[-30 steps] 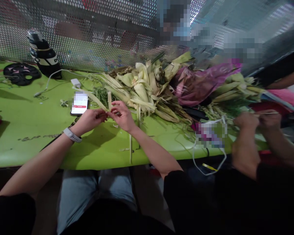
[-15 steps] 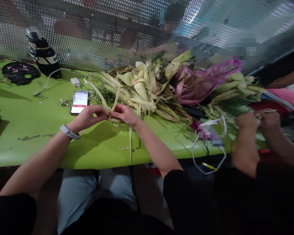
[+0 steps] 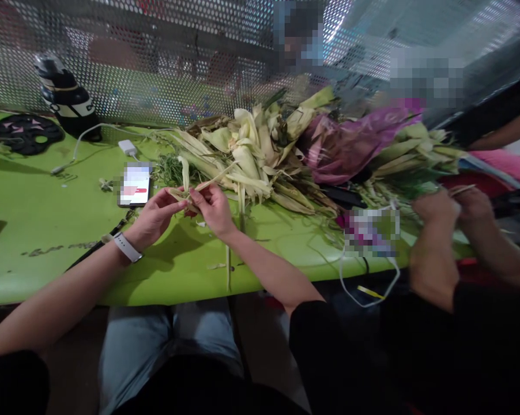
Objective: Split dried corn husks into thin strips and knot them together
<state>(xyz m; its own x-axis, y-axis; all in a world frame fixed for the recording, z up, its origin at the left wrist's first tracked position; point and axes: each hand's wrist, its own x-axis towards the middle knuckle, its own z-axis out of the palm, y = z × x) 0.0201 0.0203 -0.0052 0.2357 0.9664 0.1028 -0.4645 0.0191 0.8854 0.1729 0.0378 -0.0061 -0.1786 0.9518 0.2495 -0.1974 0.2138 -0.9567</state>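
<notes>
My left hand (image 3: pixel 154 216) and my right hand (image 3: pixel 212 208) meet over the green table (image 3: pixel 48 230), both pinched on thin pale husk strips (image 3: pixel 191 193) that cross between the fingertips. One strip end sticks up near a phone (image 3: pixel 134 184); another points toward the big pile of corn husks (image 3: pixel 247 155) just behind my hands. A white band sits on my left wrist. A long loose strip (image 3: pixel 228 265) lies on the table under my right forearm.
A co-worker's two hands (image 3: pixel 450 210) work on husks at the right. A purple plastic bag (image 3: pixel 350 144) lies in the pile. A white charger and cable (image 3: pixel 125 147), a black bottle (image 3: pixel 65 98) and a black disc (image 3: pixel 26 129) stand at the back left before a perforated metal screen.
My hands drew slightly closer to me and left while folding the strips; the upright strip end has bent over, now crossing flatter between my fingers.
</notes>
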